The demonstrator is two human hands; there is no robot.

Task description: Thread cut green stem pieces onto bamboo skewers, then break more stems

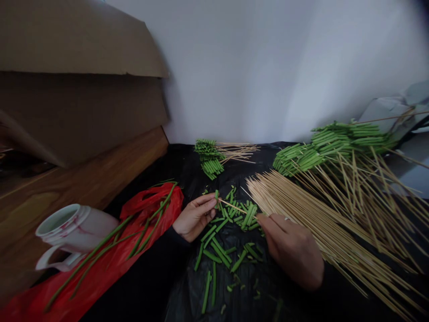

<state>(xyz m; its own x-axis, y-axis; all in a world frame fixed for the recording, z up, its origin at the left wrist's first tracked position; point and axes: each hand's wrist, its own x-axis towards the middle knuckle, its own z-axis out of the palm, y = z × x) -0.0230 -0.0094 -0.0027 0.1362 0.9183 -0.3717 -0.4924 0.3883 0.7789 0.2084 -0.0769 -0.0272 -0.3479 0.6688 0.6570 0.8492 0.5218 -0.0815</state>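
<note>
The right hand's (290,250) fingers (264,221) pinch a thin bamboo skewer (236,207), its tip against a cut green stem piece (216,194) gripped by the left hand's (196,217) fingers (208,202); a slip could spike them. Left of them, long green stems (100,252) cross a red plastic bag (167,201), beside a white ceramic jug (77,230), its contents unclear.

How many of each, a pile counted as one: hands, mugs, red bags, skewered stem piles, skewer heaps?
Hands (left hand, right hand): 2
Mug: 1
Red bag: 1
Stem piles (back pile, right pile): 2
Skewer heap: 1
Total: 7
</note>
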